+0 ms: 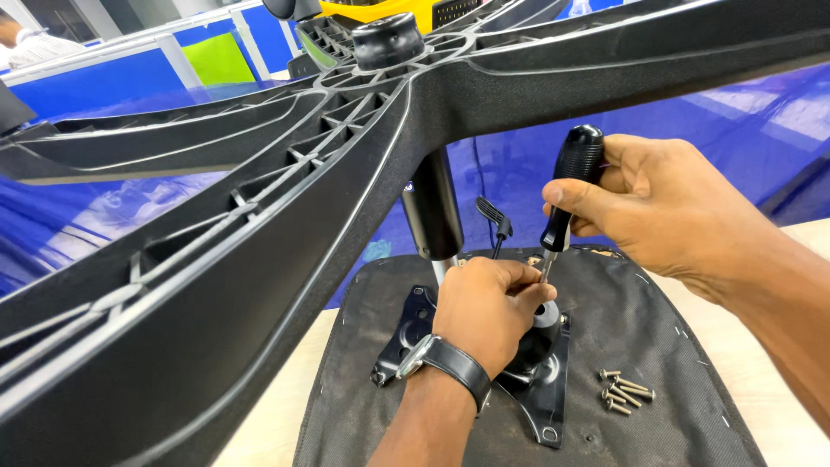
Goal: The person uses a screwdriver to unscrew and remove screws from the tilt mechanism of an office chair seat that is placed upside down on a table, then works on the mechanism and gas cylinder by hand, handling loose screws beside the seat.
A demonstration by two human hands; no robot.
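An upturned office chair lies on the table, its black fabric seat underside (622,346) facing up. A black metal mounting plate (545,406) sits on the seat, with the gas cylinder (432,207) rising from it to the black five-arm chair base (259,225) that fills the foreground. My left hand (484,311), with a black wrist strap, rests closed on the plate's mechanism and steadies the screwdriver's tip. My right hand (657,207) grips a black-handled screwdriver (566,186), held almost upright with its tip down at the plate.
Several loose screws (624,391) lie on the seat fabric to the right of the plate. A black lever (494,220) sticks up behind the plate. Blue sheeting (735,130) covers the area beyond the light wooden table (268,432). A yellow object (389,10) shows at the top.
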